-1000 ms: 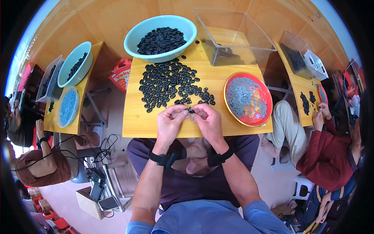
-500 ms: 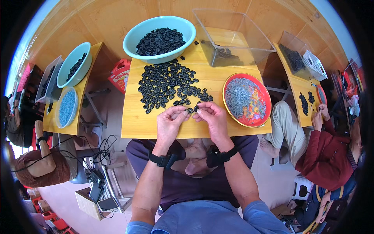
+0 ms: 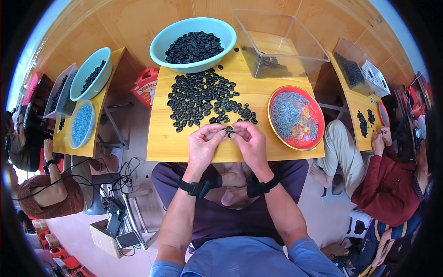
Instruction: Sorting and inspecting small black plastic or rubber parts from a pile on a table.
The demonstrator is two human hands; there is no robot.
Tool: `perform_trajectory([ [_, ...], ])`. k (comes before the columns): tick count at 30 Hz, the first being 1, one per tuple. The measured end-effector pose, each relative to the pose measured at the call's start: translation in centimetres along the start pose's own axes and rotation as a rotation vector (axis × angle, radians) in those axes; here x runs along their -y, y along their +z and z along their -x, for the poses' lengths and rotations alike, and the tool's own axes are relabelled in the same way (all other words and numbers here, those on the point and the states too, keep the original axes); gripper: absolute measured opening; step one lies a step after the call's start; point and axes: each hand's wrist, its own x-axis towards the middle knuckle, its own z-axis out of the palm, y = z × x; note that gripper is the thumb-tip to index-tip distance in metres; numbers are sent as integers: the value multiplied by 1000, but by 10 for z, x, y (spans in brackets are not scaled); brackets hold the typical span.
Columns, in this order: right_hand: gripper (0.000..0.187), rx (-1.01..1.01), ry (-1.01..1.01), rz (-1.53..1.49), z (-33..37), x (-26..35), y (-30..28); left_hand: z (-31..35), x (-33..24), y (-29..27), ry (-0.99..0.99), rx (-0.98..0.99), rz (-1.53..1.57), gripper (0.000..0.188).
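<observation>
My left hand (image 3: 206, 145) and my right hand (image 3: 250, 142) meet above the near part of the wooden table. Thumbs and fingertips of both are pinched on a small black oval piece (image 3: 229, 131). The fingers partly cover it, so I cannot tell whether it is one piece or two pressed together. Just beyond my fingertips lies a spread of similar black oval pieces (image 3: 199, 97), many showing two holes. To the right of my right hand stands a round red dish (image 3: 318, 108) with a pile of thin grey-blue pins (image 3: 288, 111) in it.
A light-blue basin (image 3: 157, 46) full of black pieces stands at the back of the table (image 3: 184, 150). Beside it is a clear plastic bin (image 3: 295, 51) with some dark pieces. People work at side tables, left and right. Tangled black cables (image 3: 122, 184) hang at the left.
My hands have come closer together. The black pieces that were apart, one in each hand, are now brought together at the fingertips. The whole view has shifted slightly.
</observation>
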Motion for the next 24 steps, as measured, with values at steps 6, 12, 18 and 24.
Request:
perform_trajectory([
  [6, 15, 86, 1, 37, -1, -8, -8, -1, 0, -1, 1, 27, 15, 18],
  [12, 15, 30, 73, -97, 1, -1, -4, 1, -3, 1, -20, 27, 14, 17],
  [18, 17, 50, 71, -140, -1, 0, -14, 1, 2, 3, -34, -25, -62, 19],
  [24, 19, 63, 49, -95, -2, 0, -16, 1, -1, 5, -59, -18, -124, 20],
])
